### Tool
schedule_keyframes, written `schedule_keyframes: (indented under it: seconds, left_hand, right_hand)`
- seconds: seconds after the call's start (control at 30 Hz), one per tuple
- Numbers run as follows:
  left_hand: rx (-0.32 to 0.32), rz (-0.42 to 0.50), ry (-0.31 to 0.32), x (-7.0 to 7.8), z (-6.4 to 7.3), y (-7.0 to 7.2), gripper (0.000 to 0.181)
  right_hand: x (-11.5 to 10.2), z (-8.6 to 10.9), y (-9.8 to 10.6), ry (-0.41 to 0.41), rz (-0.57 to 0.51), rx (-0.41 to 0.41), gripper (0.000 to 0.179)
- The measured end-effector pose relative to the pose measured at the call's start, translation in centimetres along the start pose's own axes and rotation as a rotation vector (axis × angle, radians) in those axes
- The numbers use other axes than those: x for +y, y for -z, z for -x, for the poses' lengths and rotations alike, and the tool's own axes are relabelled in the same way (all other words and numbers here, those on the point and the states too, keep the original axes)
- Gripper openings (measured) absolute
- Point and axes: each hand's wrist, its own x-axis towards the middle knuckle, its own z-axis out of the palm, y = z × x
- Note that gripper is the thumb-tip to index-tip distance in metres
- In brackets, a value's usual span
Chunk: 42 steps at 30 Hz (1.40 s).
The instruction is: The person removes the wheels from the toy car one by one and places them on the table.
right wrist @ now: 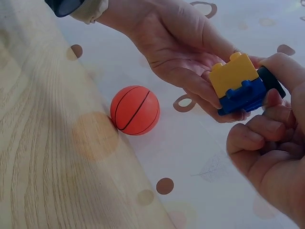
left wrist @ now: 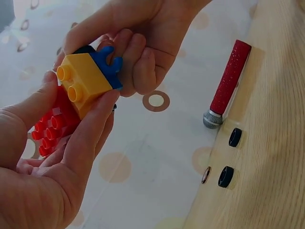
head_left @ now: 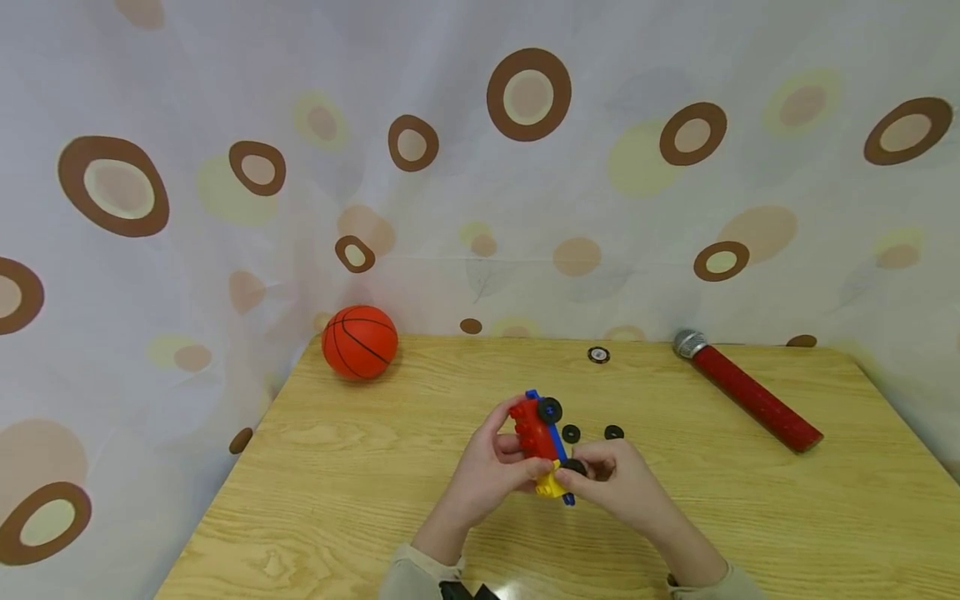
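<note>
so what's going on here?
A person is working on a red, yellow and blue toy car, held above the table. The left hand grips the body while the right hand pinches a black wheel at the yellow end; can't tell whether it's fully seated. Another wheel sits at the red end. Two loose wheels lie on the table beyond the hands, with a basketball, a chip and a microphone farther back.
</note>
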Motion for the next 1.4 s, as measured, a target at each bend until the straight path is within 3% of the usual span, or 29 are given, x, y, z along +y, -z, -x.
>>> schedule_keyframes:
  seconds: [0.17, 0.33, 0.63, 0.87, 0.97, 1.1, 1.4]
  left_hand:
    - [0.041, 0.018, 0.015, -0.2, 0.2, 0.4, 0.078]
    - [-0.004, 0.022, 0.008, 0.4, 0.2, 0.5, 0.075]
    - [-0.008, 0.036, 0.000, 0.7, 0.5, 0.6, 0.076]
    - [-0.006, 0.027, 0.010, 0.3, 0.4, 0.8, 0.077]
    - [-0.001, 0.031, 0.015, 0.0, 0.5, 0.8, 0.077]
    - [0.005, 0.039, 0.015, -0.1, 0.4, 0.9, 0.078]
    - [-0.012, 0.038, 0.007, 0.2, 0.4, 0.9, 0.078]
  right_hand:
    - [0.1, 0.1, 0.8, 0.003, -0.023, -0.006, 0.039]
    - [0.1, 0.2, 1.9, 0.021, -0.128, -0.075, 0.029]
    - [-0.3, 0.2, 2.7, -0.010, -0.085, -0.066, 0.028]
    - [-0.1, 0.5, 3.1, -0.087, -0.104, -0.074, 0.030]
    - [0.1, 0.6, 3.1, -0.082, -0.121, -0.076, 0.032]
    - [0.1, 0.6, 3.3, -0.094, -0.128, -0.053, 0.033]
    - [0.1, 0.5, 3.9, -0.195, -0.142, 0.080, 0.037]
